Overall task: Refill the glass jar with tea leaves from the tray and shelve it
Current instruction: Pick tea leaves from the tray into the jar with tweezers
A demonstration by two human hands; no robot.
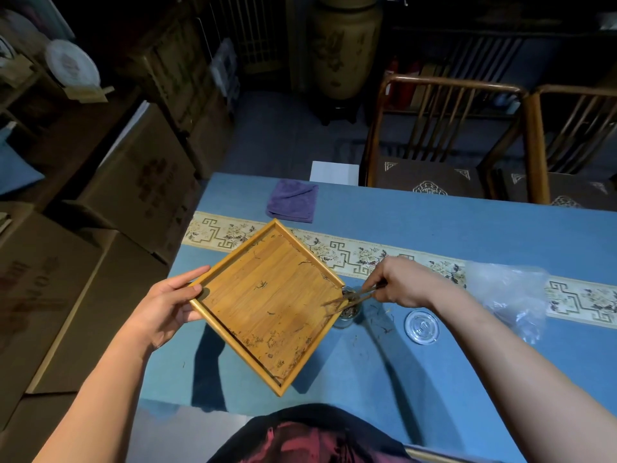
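My left hand [167,304] grips the left corner of a square bamboo tray [267,305], held tilted above the blue table with its right corner over a small glass jar [349,312]. Only scattered tea leaf bits cling to the tray, mostly along its lower right edge. My right hand [400,284] holds bamboo tongs [354,300] whose tips reach over the tray's right corner at the jar's mouth. The jar stands upright, with dark leaves inside, partly hidden by the tray. Its glass lid [421,327] lies flat on the table to the right.
A crumpled clear plastic bag [510,295] lies at the right on the patterned runner [350,253]. A folded purple cloth [292,200] sits near the far table edge. Loose leaf strands dot the table by the jar. Wooden chairs [444,135] stand beyond; cardboard boxes [100,212] line the left.
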